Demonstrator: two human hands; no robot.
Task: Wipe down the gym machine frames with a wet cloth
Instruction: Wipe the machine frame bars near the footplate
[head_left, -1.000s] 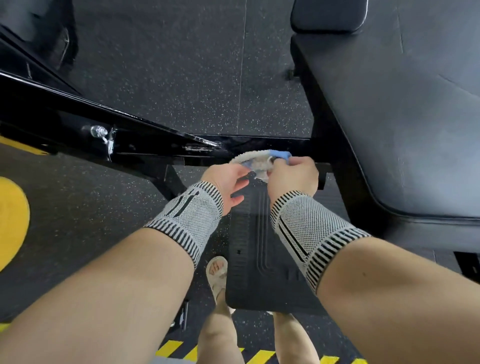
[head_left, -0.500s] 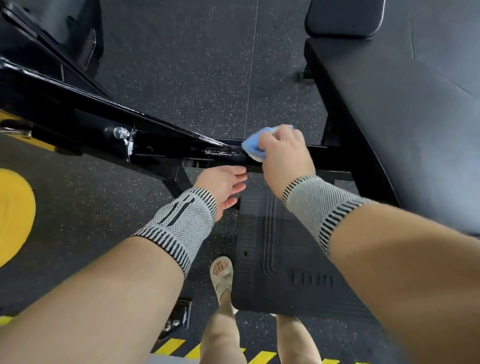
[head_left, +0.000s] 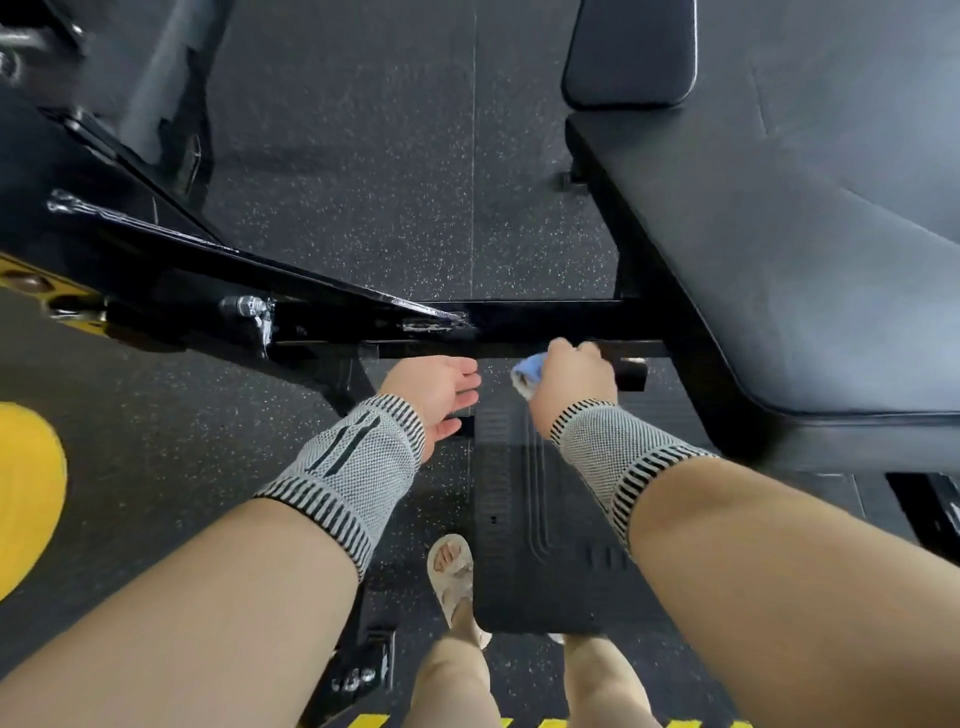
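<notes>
My right hand (head_left: 569, 382) grips a blue and white cloth (head_left: 527, 373) and holds it against the lower black bar (head_left: 631, 366) of the gym machine frame (head_left: 519, 319), just left of the bar's round end. The cloth shows only at the hand's left side. My left hand (head_left: 434, 387) hovers open beside it, fingers relaxed and pointing right, just under the horizontal cross beam and holding nothing. Both wrists wear grey knitted supports. A slanted black beam (head_left: 218, 260) with scuffed paint meets the cross beam in front of my left hand.
A black padded bench (head_left: 805, 234) fills the right side, with a smaller pad (head_left: 628, 52) behind it. A ribbed black footplate (head_left: 535, 519) lies under my hands. My sandalled foot (head_left: 451, 571) stands on speckled rubber floor (head_left: 363, 182). Yellow floor markings (head_left: 26, 493) lie left.
My right hand took the cloth alone, wiped the cross beam's top, then dropped down and right to the lower bar. My left hand let go of the cloth and stays open below the beam.
</notes>
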